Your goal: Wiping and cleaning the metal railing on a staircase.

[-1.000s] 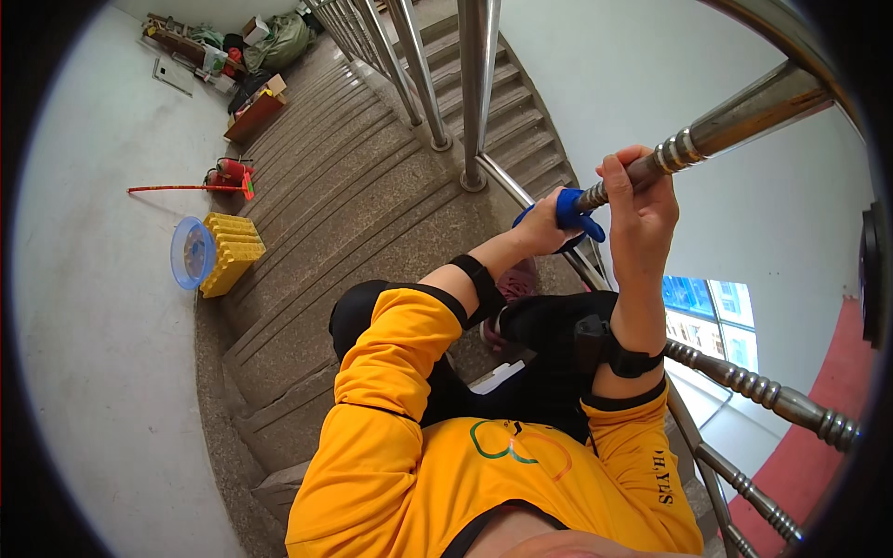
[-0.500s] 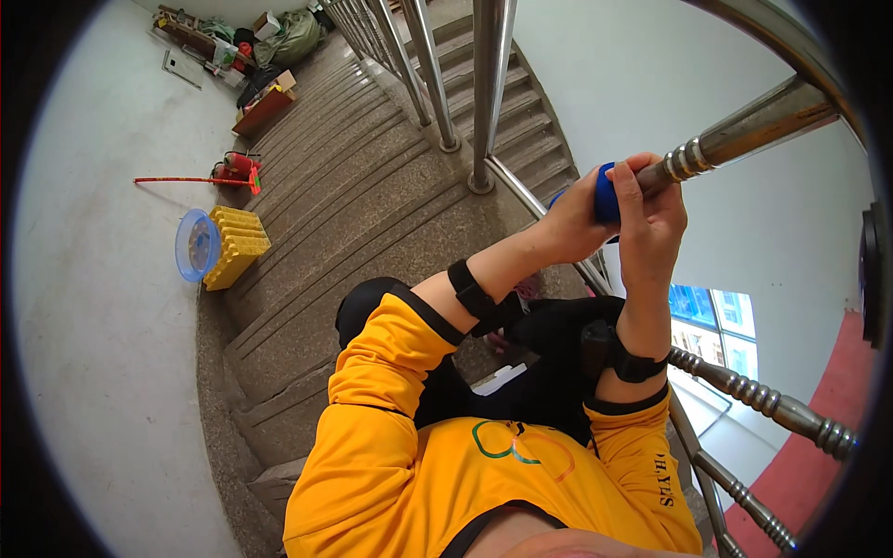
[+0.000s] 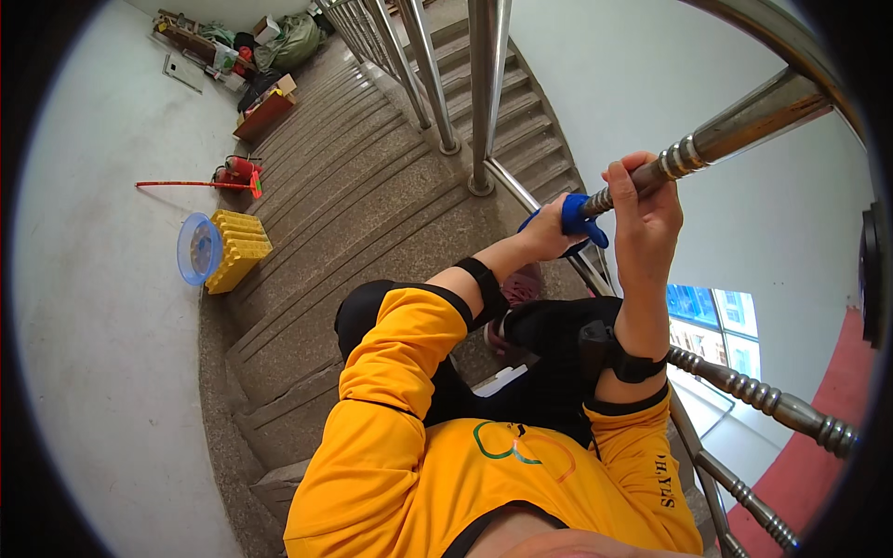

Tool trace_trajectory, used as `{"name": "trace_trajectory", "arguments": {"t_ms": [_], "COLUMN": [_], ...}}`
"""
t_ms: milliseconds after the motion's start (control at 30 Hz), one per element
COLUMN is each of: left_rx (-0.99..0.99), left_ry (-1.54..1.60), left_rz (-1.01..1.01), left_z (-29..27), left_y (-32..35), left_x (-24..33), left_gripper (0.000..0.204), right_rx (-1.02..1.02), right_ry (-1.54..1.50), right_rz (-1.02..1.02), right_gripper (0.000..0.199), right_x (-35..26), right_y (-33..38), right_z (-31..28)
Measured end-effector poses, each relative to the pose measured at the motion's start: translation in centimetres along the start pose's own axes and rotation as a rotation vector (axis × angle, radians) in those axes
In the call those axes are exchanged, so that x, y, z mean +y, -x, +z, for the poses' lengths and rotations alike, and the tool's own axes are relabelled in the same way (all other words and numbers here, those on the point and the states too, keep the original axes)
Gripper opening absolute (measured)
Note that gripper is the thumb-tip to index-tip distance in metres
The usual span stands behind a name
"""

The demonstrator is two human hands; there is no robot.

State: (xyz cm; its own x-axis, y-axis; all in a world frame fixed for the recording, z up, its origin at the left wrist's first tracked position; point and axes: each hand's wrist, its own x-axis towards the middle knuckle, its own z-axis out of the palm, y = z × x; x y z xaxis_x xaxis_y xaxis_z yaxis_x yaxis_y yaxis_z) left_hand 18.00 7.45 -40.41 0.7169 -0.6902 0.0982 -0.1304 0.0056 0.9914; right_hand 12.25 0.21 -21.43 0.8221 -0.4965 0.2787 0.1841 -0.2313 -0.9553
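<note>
A shiny metal railing post point(image 3: 735, 130) with ringed collars runs from the upper right down toward the stair edge. My left hand point(image 3: 547, 232) is closed on a blue cloth point(image 3: 581, 221) wrapped round the lower part of that post. Part of the cloth hangs loose beside the fingers. Higher up, my right hand point(image 3: 651, 206) grips the same post just below its ringed collar, fingers curled round it. Both my forearms have black bands, and my sleeves are yellow.
Stone stairs point(image 3: 372, 186) curve down to the left and ahead, with more metal posts point(image 3: 486, 93) beside them. A yellow crate point(image 3: 240, 251), a blue basin point(image 3: 198, 248), red fire extinguishers point(image 3: 240, 170) and a red-handled tool point(image 3: 186, 184) are along the left wall. A pile of clutter point(image 3: 270, 46) lies farther off.
My left hand has slid down the post with the blue cloth, away from my right hand. More bare metal shows between the hands. My right hand has stayed nearly in place.
</note>
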Motion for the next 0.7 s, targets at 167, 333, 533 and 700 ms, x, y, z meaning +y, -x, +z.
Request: {"name": "trace_trajectory", "arguments": {"t_ms": [167,333,533,700], "left_rx": [0.014,-0.070,0.021,-0.133], "left_ry": [-0.010,-0.011,0.021,0.199], "left_rz": [-0.033,-0.133,0.073,0.143], "left_z": [0.1,-0.4,-0.2,-1.4], "left_y": [0.1,0.2,-0.7,-1.0], "left_x": [0.8,2.7,6.8,13.5], "left_gripper": [0.047,0.048,0.052,0.065], "right_rx": [0.001,0.002,-0.003,0.014], "right_ry": [0.012,-0.015,-0.082,-0.014], "right_rz": [0.003,0.015,0.031,0.015], "right_gripper": [0.019,0.019,0.020,0.020], "right_x": [0.0,0.1,-0.2,-0.6], "right_y": [0.1,0.1,0.2,0.2], "right_z": [-0.2,-0.2,0.0,-0.2]}}
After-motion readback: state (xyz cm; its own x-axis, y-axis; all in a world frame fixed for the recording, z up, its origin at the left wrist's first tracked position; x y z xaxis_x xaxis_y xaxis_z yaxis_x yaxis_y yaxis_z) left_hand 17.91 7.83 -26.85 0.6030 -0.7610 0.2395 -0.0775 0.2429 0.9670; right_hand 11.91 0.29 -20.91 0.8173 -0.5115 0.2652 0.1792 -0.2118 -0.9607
